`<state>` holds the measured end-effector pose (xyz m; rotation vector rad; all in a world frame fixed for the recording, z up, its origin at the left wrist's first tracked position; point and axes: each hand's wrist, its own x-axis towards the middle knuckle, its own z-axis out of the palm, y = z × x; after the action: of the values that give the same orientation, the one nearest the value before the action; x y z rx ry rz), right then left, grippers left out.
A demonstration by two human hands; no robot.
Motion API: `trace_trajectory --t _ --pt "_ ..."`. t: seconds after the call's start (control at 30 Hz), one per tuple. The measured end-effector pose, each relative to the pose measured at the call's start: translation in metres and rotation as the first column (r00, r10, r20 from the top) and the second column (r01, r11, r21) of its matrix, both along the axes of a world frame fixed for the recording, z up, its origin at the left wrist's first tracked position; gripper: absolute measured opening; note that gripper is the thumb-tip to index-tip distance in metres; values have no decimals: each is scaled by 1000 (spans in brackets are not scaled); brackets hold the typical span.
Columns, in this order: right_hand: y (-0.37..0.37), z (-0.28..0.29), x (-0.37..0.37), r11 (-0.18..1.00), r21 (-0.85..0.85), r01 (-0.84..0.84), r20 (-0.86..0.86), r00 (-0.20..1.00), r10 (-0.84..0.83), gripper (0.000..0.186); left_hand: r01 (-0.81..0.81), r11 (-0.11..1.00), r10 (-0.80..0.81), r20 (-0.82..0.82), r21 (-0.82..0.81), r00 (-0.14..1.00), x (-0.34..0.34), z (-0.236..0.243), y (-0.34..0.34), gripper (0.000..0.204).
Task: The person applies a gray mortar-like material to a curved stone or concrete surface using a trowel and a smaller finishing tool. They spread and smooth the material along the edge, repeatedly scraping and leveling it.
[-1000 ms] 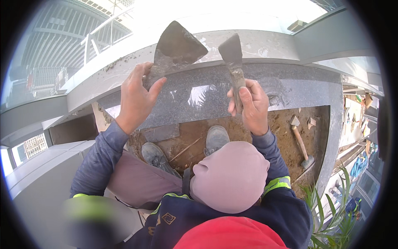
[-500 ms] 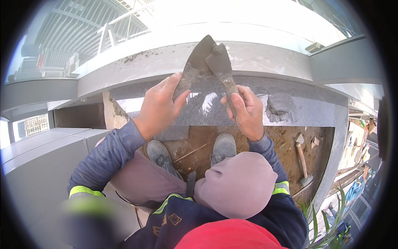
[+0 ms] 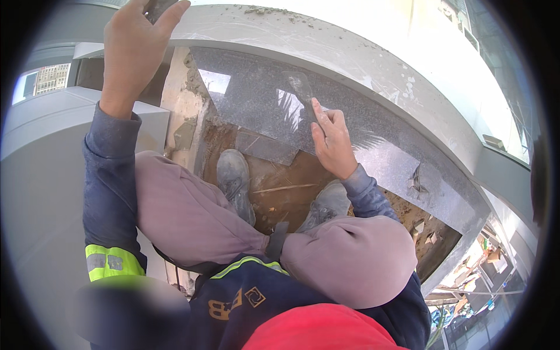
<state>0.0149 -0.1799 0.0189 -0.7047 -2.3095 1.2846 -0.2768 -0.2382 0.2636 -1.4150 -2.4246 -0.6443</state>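
My left hand (image 3: 134, 52) is raised at the upper left, its fingers closed round a dark trowel (image 3: 157, 8). Most of that trowel lies beyond the top edge of the picture. Over the polished dark grey stone slab (image 3: 245, 73), my right hand (image 3: 335, 143) grips a putty knife (image 3: 299, 86) with the forefinger stretched along it. Its greyish blade points away from me, low over the slab or on it; which one I cannot tell. The slab's sheen makes the blade hard to pick out.
A pale ledge (image 3: 350, 67) with mortar crumbs curves along the slab's far side. Between my shoes (image 3: 233, 175) and the slab lies a loose grey stone piece (image 3: 267, 147) on brown soil. Dark scraps (image 3: 415, 179) rest on the slab's right part. A white boxy surface (image 3: 76, 128) stands at left.
My hands have parted: the left went up and left with its trowel, the right tipped its putty knife down toward the slab. The whole view has turned and shifted.
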Motion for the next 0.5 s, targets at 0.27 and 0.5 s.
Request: trace_trajectory --t 0.27,0.5 --pt "-23 -42 -56 992 99 74 149 985 -88 58 25 1000 -25 179 5 983 -5 -17 -30 42" --pt "-29 -53 -73 975 169 142 188 967 -174 56 71 996 -44 397 -53 917 -47 -33 -68 37"
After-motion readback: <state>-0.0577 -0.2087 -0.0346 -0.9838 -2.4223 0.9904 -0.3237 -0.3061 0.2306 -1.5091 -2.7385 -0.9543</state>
